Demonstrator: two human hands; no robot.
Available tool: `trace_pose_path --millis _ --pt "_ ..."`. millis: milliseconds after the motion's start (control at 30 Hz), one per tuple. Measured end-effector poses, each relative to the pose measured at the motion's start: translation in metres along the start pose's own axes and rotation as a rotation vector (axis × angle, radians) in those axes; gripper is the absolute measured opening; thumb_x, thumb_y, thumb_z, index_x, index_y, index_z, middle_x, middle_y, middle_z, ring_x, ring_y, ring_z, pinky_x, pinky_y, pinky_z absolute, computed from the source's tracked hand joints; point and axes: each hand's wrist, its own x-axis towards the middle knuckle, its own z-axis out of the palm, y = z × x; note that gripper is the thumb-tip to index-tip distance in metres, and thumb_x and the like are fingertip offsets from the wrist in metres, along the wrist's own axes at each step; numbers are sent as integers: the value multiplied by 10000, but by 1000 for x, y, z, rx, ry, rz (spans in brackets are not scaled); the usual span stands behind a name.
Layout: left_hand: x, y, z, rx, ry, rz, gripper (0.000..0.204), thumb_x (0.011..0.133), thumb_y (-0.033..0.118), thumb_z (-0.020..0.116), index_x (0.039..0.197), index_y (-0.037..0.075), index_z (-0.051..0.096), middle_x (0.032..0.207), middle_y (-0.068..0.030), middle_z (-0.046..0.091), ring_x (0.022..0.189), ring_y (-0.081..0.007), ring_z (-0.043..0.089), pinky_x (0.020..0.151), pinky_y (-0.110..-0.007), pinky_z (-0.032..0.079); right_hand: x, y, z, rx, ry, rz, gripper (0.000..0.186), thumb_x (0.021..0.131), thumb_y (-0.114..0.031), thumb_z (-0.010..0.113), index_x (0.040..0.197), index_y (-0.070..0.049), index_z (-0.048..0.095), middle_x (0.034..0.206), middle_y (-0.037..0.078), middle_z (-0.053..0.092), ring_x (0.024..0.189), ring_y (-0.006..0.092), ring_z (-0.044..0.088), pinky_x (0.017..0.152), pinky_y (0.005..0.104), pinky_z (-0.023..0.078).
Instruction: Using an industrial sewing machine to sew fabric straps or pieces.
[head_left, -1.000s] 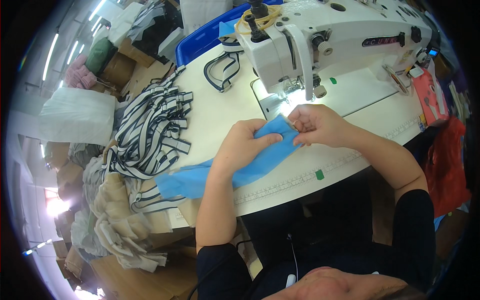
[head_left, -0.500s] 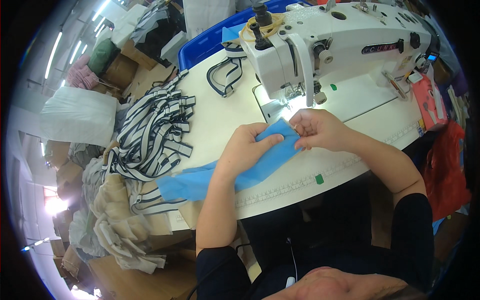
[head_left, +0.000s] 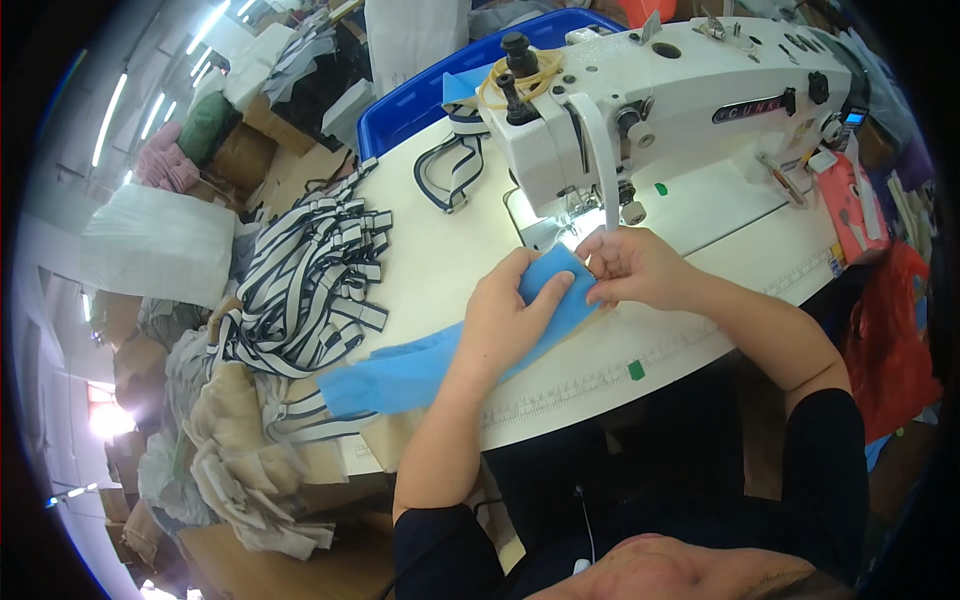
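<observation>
A long strip of light blue fabric (head_left: 400,377) lies across the front of the white table, its right end lifted in front of the sewing machine (head_left: 680,100). My left hand (head_left: 508,312) grips it, thumb pressed on top. At the strip's right edge, my right hand (head_left: 632,268) pinches with curled fingers; a beige edge shows beside them. Just beyond my fingers is the lit needle area (head_left: 580,222) of the machine. Left of my left hand lies a heap of striped navy-and-white straps (head_left: 310,270). Another striped loop (head_left: 450,172) sits behind, near the machine head.
A blue plastic bin (head_left: 400,115) stands behind the table. Beige cloth pieces (head_left: 240,450) hang over the table's left edge. A measuring tape strip (head_left: 560,388) runs along the front edge. At the right are a pink pouch (head_left: 852,205) and a red bag (head_left: 890,335).
The blue fabric's held end has turned slightly more upright, and my left hand has shifted a little to the right. My right hand stays at the fabric's edge. The view has shifted slightly.
</observation>
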Motion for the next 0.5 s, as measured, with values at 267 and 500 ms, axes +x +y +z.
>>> trace_pose_path --millis 267,500 --pt "2 -12 9 -51 48 49 289 850 288 691 888 8 627 638 -106 576 556 -169 519 549 -308 429 -3 4 -2 44 9 -36 341 817 12 688 1108 -4 512 744 43 585 679 118 630 607 247 504" --pt "4 -13 3 -180 3 23 248 861 246 692 915 9 645 667 -64 599 602 -127 532 590 -277 450 -2 1 -3 33 -6 -22 359 809 5 705 1113 -1 514 734 45 578 664 116 623 589 251 501"
